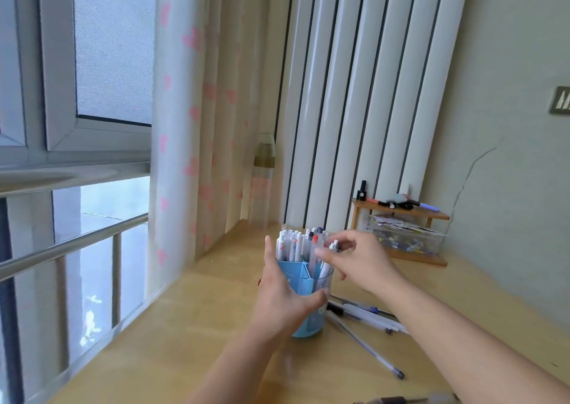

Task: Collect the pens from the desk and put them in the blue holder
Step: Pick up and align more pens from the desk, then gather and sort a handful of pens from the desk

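Holder: the blue holder (308, 286) stands upright on the surface, split into compartments and already packed with white-bodied pens (293, 244) along its far side.
Left hand: the left hand (283, 298) wraps the holder's near wall, thumb across the front, bracing it.
Right hand: the right hand (354, 260) is above the rim, fingers curled round a white pen (327, 261) whose lower end dips into the near-right compartment while its clicker end sticks up at the fingertips.
Step in hand: this looks like a drop-in, the pen part-way down and not yet let go.
Left to collect: loose pens (367, 315) lie crossed on the surface just right of the holder's base; one long clear pen (370, 349) angles toward the viewer, and another item shows at the bottom edge, too blurred to name.
Next move: my read is release, then reach down right for the crossed pens; they overlap, so picking one out cleanly will take care, and the holder is crowded.
Surface: light wood surface (200, 326), running into the corner.
Room: a small wooden shelf (401, 210) with bottles and a clear box of bits stands near the wall; white radiator (354, 95) behind it; sheer curtain with pink hearts (191, 125) and a window (77, 95) on the left.
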